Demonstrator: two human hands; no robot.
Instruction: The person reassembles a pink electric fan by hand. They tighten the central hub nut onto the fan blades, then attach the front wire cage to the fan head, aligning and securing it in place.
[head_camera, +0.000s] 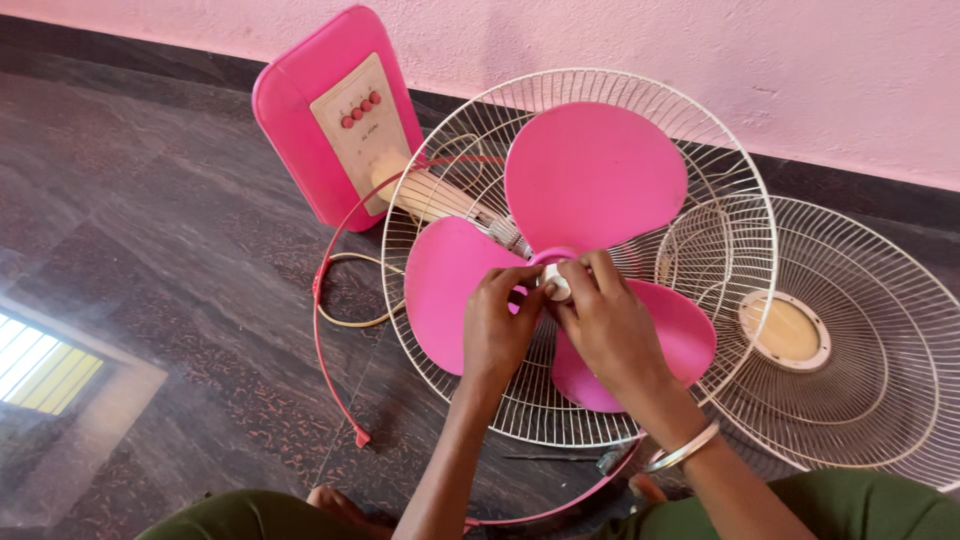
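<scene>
Both hands, left hand (497, 318) and right hand (605, 318), close their fingertips on the small white blade cap (556, 285) at the hub of the pink fan blade (590, 180), inside the rear wire guard (440, 170); light, stiff plastic, probably slippery, best pinched around its rim.

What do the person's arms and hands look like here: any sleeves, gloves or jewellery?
Both arms are bare to above the elbow, with no sleeves in view. The left hand and the right hand wear no gloves, and no rings show. A thin silver-coloured bangle circles the right wrist. The left wrist carries nothing.
</scene>
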